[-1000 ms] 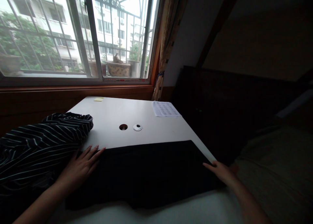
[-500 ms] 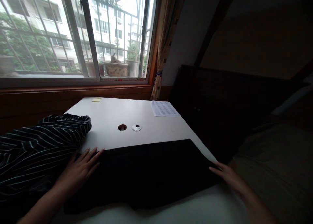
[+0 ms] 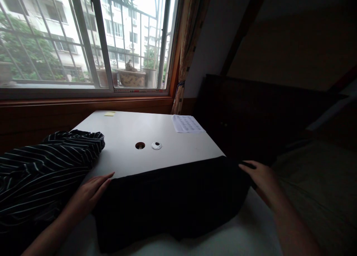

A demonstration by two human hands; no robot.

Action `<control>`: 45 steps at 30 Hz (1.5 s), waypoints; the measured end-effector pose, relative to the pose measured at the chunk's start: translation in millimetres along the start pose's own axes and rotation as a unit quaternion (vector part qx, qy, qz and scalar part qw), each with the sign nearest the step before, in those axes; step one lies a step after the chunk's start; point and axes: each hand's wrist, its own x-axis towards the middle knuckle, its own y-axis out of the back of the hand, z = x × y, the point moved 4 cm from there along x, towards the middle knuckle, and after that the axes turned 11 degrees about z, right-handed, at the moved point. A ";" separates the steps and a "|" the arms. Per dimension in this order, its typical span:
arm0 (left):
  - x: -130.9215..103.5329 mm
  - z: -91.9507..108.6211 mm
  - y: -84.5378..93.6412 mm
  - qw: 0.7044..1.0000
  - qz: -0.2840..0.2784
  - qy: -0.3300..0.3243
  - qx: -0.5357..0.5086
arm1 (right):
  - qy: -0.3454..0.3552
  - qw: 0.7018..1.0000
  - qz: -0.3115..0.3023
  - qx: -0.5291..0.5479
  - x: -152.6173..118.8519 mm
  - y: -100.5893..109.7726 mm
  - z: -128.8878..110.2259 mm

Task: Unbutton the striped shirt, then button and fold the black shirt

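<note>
A black garment (image 3: 173,196), spread in a wide folded strip, stretches across the near part of the white table (image 3: 125,161); its exact kind is too dark to tell. At its upper left corner, my left hand (image 3: 93,191) has the fingers pressed together and closed on the edge. My right hand (image 3: 258,176) pinches the right end between thumb and fingers, beside the table's right side. Left of my left hand lies a heap of black cloth with white stripes (image 3: 55,159), bunched up at the table's left.
Behind the garment are a round hole (image 3: 140,146) in the tabletop and a white ring-shaped cap (image 3: 156,146). Printed sheets (image 3: 187,124) lie at the far right corner, a yellow sticky note (image 3: 109,114) at the far left. A window (image 3: 134,44) and tied curtain (image 3: 180,88) stand beyond.
My right hand has moved up and raised the garment's right end. My left hand's fingers, spread flat on the cloth before, have drawn together at its edge; the lower left corner has shifted right.
</note>
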 end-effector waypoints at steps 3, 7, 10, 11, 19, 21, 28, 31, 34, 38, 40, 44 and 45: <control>2.0 -10.2 2.5 0.997 0.024 0.040 -0.057 | 0.091 0.996 0.004 0.004 -13.3 -5.4 -100.3; 3.1 -19.7 7.2 0.990 0.037 0.085 -0.109 | 0.299 0.948 -0.050 0.093 -98.9 -23.1 -242.6; 2.1 -22.1 9.6 0.986 0.036 0.104 -0.128 | 0.437 0.867 -0.189 0.145 -190.0 -38.5 -302.8; 1.8 -21.7 10.1 0.985 0.034 0.106 -0.133 | 0.473 0.833 -0.238 0.159 -216.0 -42.2 -310.3; 2.8 -17.5 7.9 0.985 0.027 0.113 -0.131 | 0.425 0.834 -0.317 0.151 -234.1 -47.8 -242.3; 2.7 -18.6 6.6 0.985 0.027 0.110 -0.127 | 0.404 0.848 -0.316 0.132 -226.8 -49.1 -218.4; -1.2 -9.6 7.2 0.988 0.030 0.079 -0.133 | 0.463 0.838 -0.264 0.119 -211.4 -67.4 -160.1; -2.8 6.2 7.1 0.991 0.026 0.038 -0.123 | 0.497 0.836 -0.214 0.096 -183.5 -67.6 -142.9; -3.8 22.9 5.1 0.994 0.029 -0.021 -0.102 | 0.491 0.842 -0.200 0.101 -165.2 -58.8 -139.0; -4.3 38.7 1.1 0.991 0.033 -0.103 -0.073 | 0.473 0.838 -0.198 0.186 -183.5 -45.4 -163.2; -4.0 46.0 -0.7 0.987 0.025 -0.147 -0.055 | 0.476 0.831 -0.198 0.208 -203.3 -45.2 -179.7; -1.1 68.0 -4.4 0.973 -0.027 -0.225 -0.031 | 0.503 0.815 -0.197 0.209 -232.2 -52.9 -199.9; 0.3 75.9 -5.3 0.969 -0.044 -0.241 -0.030 | 0.504 0.816 -0.195 0.205 -234.5 -55.0 -201.2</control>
